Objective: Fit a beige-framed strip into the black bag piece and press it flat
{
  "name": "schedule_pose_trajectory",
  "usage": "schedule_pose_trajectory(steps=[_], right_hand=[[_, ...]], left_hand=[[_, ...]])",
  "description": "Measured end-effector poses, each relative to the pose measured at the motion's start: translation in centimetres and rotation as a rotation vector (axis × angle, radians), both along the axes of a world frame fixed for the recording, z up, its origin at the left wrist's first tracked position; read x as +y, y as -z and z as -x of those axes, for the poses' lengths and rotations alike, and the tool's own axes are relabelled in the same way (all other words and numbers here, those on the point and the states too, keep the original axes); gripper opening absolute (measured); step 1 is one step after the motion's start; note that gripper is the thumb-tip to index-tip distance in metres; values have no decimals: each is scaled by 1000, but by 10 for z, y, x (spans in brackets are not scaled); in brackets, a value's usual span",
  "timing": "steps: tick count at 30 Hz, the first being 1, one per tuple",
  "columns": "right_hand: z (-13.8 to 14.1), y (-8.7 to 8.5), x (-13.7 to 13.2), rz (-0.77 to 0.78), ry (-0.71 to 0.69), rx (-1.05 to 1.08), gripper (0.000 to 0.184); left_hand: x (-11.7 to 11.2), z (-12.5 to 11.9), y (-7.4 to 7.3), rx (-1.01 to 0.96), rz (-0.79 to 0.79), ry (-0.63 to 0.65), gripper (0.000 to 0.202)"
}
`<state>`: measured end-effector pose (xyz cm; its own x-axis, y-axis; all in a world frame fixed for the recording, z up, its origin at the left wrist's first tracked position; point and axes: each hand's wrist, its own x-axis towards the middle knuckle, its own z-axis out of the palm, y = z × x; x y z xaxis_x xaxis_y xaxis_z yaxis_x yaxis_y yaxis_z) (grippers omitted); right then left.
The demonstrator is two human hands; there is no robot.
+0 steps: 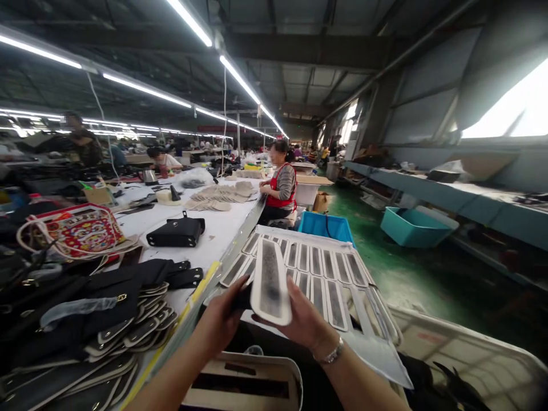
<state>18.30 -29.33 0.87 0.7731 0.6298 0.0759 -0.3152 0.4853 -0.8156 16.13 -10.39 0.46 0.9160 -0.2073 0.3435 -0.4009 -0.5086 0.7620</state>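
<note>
Between my two hands is a long panel (270,279) with rounded corners, a cream border and a speckled grey middle, tilted up towards me. My left hand (225,311) grips its left side, with something black at the fingers that I cannot make out. My right hand (305,314), with a metal watch on the wrist, is closed around the right edge. Just beyond the hands, rows of similar cream-edged panels (317,262) lie on a white-covered board. Below the hands sits an open cream-rimmed box-like piece (244,365) with dark slots.
Black bag pieces (141,319) are heaped on the left of the white table (226,234). A black handbag (175,231) and a patterned bag (85,231) stand behind. A co-worker (282,185) in a red apron sits ahead. Blue (327,225) and turquoise bins (411,228) stand on the floor.
</note>
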Motion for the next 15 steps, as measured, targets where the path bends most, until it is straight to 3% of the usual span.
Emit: schedule_pose_trajectory(steps=[2,4,6,8,10,12,15], right_hand=[[0,-11,-9,22,-79,-70,91],[-3,-16,-22,163,85,-286,89],[-6,-17,-29,472,334,-631,88],[-9,-14,-29,802,408,-944,103],[-9,-10,-22,993,277,-1095,113],[-8,-5,-14,1038,113,-1109,113],[-3,3,-7,1031,58,-1079,86]], left_hand=[[22,-1,-11,269,117,3,59],[44,3,-17,461,235,54,63],[61,11,-20,554,336,147,67],[72,21,-23,566,345,250,64],[78,28,-28,575,310,339,60],[83,33,-35,585,253,384,59],[92,38,-46,555,96,415,61]])
